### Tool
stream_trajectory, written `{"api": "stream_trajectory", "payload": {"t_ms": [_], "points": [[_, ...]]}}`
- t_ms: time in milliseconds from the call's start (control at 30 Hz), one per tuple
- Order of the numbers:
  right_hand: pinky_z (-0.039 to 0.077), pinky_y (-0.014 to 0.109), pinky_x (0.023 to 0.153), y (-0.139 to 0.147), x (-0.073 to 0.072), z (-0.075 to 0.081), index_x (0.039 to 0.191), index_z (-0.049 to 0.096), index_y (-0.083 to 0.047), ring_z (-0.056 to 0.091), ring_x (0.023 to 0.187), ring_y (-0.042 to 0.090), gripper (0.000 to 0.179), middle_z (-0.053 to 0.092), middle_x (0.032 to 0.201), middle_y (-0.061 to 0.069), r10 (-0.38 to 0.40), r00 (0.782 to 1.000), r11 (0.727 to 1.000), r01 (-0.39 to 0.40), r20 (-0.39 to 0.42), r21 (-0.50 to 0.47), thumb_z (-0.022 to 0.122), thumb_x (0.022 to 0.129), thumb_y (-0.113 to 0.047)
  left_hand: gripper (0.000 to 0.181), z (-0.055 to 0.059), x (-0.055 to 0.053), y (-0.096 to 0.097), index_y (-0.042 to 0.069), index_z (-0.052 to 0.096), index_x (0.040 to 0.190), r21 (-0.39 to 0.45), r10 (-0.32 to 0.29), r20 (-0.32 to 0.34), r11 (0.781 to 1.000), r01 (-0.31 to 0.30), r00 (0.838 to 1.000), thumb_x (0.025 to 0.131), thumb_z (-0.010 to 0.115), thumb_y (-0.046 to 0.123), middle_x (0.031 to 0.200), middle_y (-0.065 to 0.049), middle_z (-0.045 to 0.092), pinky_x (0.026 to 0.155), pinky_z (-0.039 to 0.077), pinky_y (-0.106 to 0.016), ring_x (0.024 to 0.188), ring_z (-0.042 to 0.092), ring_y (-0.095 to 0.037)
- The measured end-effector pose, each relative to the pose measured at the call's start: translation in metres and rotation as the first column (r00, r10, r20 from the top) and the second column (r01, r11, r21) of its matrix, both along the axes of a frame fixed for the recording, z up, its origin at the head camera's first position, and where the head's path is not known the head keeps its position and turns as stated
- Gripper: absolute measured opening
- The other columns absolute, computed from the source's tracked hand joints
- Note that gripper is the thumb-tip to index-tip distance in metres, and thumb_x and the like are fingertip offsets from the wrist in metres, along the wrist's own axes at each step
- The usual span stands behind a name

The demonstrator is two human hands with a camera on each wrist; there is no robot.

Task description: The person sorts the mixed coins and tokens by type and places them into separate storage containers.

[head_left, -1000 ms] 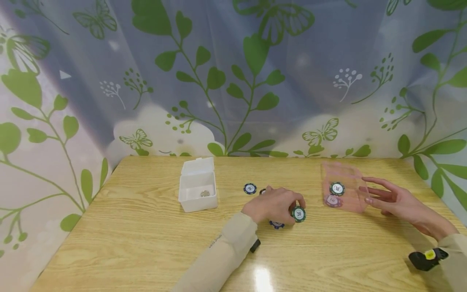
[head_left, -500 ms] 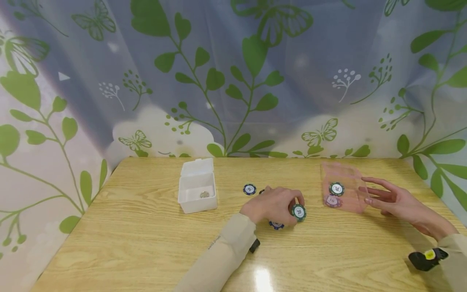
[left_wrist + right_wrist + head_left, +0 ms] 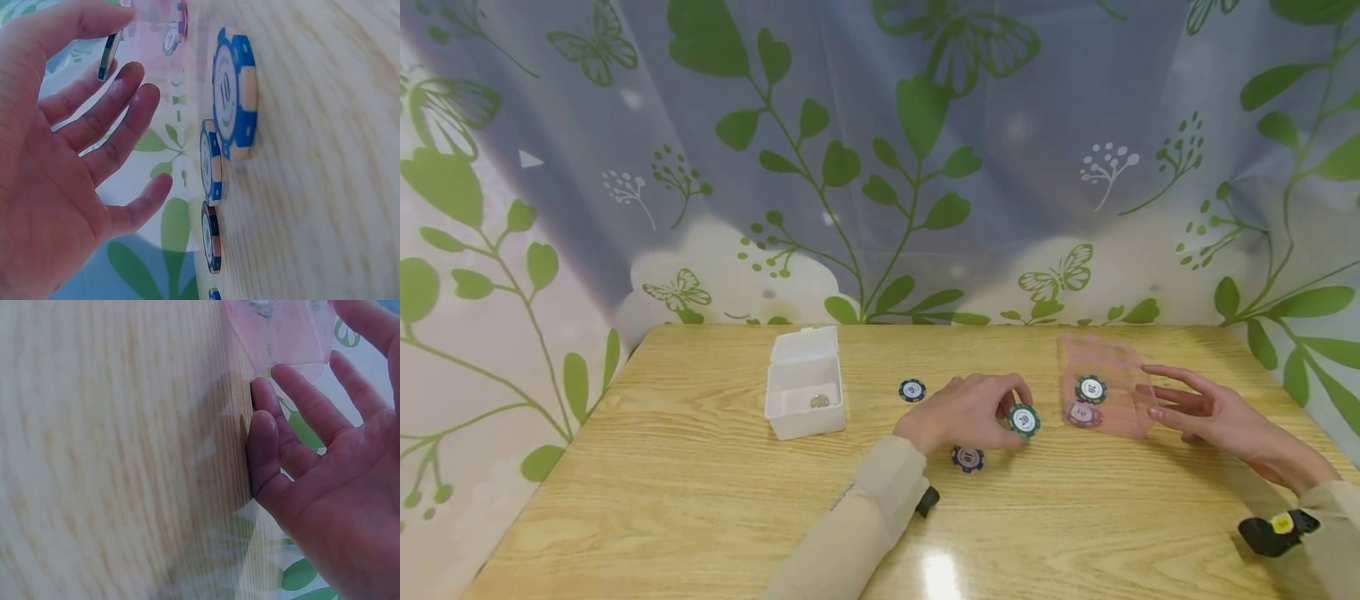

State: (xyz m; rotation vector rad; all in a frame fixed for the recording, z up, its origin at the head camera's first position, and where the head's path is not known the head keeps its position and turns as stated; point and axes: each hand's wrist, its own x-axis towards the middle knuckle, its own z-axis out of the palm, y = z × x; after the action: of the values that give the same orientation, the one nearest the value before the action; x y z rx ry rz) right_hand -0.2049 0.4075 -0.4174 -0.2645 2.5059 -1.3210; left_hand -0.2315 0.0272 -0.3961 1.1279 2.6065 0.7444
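Observation:
My left hand (image 3: 973, 408) pinches a green poker chip (image 3: 1024, 421) marked 20 between thumb and index finger, above the table. In the left wrist view that green chip (image 3: 110, 56) shows edge-on, and the other fingers are spread. A blue chip (image 3: 967, 458) marked 10 lies just below the hand. My right hand (image 3: 1217, 417) has loosely extended fingers, with fingertips at the right side of a see-through pink box (image 3: 1120, 408). Inside that box are a green 20 chip (image 3: 1091, 388) and a 10 chip (image 3: 1083, 413) seen through the pink wall.
A white box (image 3: 805, 423) with its lid raised stands left, with small shiny pieces (image 3: 819, 401) inside. Another blue chip (image 3: 912, 390) lies between it and my left hand. A dark chip (image 3: 211, 237) shows in the left wrist view. A patterned curtain (image 3: 865, 167) hangs behind the table.
My left hand has lifted slightly and shifted right with the green chip, uncovering the blue 10 chip below it. The right hand and pink box stay in place.

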Motion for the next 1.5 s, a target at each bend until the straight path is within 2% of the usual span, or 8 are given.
{"api": "stream_trajectory", "payload": {"t_ms": [233, 367, 600, 767, 833, 1133, 1300, 1500], "points": [[0.052, 0.032, 0.070, 0.001, -0.001, -0.003, 0.165, 0.019, -0.024, 0.052, 0.108, -0.021, 0.065, 0.046, 0.127, -0.044, 0.001, 1.000, 1.000, -0.001, 0.004, -0.007, 0.052, 0.109, -0.023, 0.035, 0.000, -0.003, 0.004, 0.031, 0.058, 0.117, 0.043, -0.018, -0.003, 0.999, 0.018, 1.000, 0.086, 0.074, 0.035, 0.097, 0.016, 0.060, 0.076, 0.047, -0.019, 0.085, 0.058, 0.002], [0.050, 0.033, 0.069, 0.003, -0.001, -0.004, 0.165, 0.017, -0.024, 0.053, 0.110, -0.020, 0.064, 0.046, 0.130, -0.044, 0.022, 1.000, 0.999, -0.021, 0.009, -0.041, 0.050, 0.110, -0.023, 0.035, 0.002, -0.004, 0.008, 0.031, 0.058, 0.118, 0.064, -0.016, 0.009, 0.998, 0.016, 1.000, 0.087, 0.073, 0.034, 0.097, 0.015, 0.061, 0.074, 0.048, -0.018, 0.085, 0.058, 0.000], [0.049, 0.033, 0.069, 0.002, -0.001, -0.003, 0.165, 0.017, -0.024, 0.056, 0.110, -0.015, 0.064, 0.047, 0.132, -0.044, 0.037, 0.999, 0.998, -0.037, 0.001, -0.060, 0.049, 0.110, -0.022, 0.036, 0.004, -0.005, 0.015, 0.031, 0.058, 0.119, 0.102, -0.015, 0.030, 0.995, 0.012, 0.999, 0.086, 0.073, 0.033, 0.097, 0.016, 0.060, 0.074, 0.049, -0.017, 0.086, 0.058, 0.001], [0.047, 0.034, 0.068, 0.001, -0.001, -0.004, 0.166, 0.017, -0.024, 0.056, 0.108, -0.012, 0.064, 0.047, 0.133, -0.044, 0.041, 0.999, 0.997, -0.041, 0.005, -0.061, 0.049, 0.110, -0.021, 0.035, 0.003, -0.006, 0.020, 0.031, 0.058, 0.121, 0.152, -0.002, 0.087, 0.988, -0.011, 0.996, 0.089, 0.073, 0.034, 0.099, 0.016, 0.061, 0.076, 0.049, -0.017, 0.090, 0.058, 0.001], [0.047, 0.034, 0.068, 0.002, -0.001, -0.005, 0.166, 0.017, -0.023, 0.055, 0.111, -0.015, 0.064, 0.047, 0.134, -0.044, 0.053, 0.999, 0.996, -0.053, -0.004, -0.071, 0.048, 0.110, -0.019, 0.034, 0.003, -0.007, 0.023, 0.032, 0.058, 0.121, 0.181, -0.003, 0.106, 0.983, -0.017, 0.994, 0.090, 0.073, 0.035, 0.100, 0.016, 0.061, 0.077, 0.049, -0.017, 0.091, 0.058, 0.001], [0.044, 0.034, 0.065, 0.003, -0.001, -0.009, 0.163, 0.024, -0.023, 0.052, 0.118, -0.020, 0.060, 0.051, 0.137, -0.038, 0.086, 0.994, 0.985, -0.095, -0.070, -0.143, 0.046, 0.109, -0.007, 0.034, 0.003, -0.011, 0.037, 0.031, 0.059, 0.119, 0.259, 0.008, 0.128, 0.965, -0.042, 0.992, 0.090, 0.076, 0.037, 0.099, 0.015, 0.062, 0.080, 0.049, -0.014, 0.091, 0.059, 0.003], [0.042, 0.036, 0.064, 0.003, -0.001, -0.010, 0.162, 0.026, -0.022, 0.053, 0.120, -0.018, 0.059, 0.052, 0.140, -0.035, 0.114, 0.991, 0.976, -0.126, -0.075, -0.179, 0.043, 0.109, -0.004, 0.036, 0.003, -0.014, 0.045, 0.029, 0.058, 0.120, 0.288, 0.013, 0.159, 0.956, -0.059, 0.987, 0.089, 0.077, 0.035, 0.100, 0.015, 0.061, 0.079, 0.049, -0.014, 0.090, 0.059, 0.003], [0.041, 0.036, 0.064, 0.004, -0.002, -0.012, 0.162, 0.025, -0.021, 0.054, 0.121, -0.016, 0.059, 0.053, 0.142, -0.033, 0.137, 0.988, 0.968, -0.149, -0.072, -0.202, 0.042, 0.109, -0.002, 0.038, 0.001, -0.015, 0.056, 0.030, 0.056, 0.120, 0.293, 0.010, 0.151, 0.955, -0.054, 0.989, 0.089, 0.078, 0.036, 0.104, 0.014, 0.061, 0.076, 0.050, -0.015, 0.088, 0.061, 0.003]]}}
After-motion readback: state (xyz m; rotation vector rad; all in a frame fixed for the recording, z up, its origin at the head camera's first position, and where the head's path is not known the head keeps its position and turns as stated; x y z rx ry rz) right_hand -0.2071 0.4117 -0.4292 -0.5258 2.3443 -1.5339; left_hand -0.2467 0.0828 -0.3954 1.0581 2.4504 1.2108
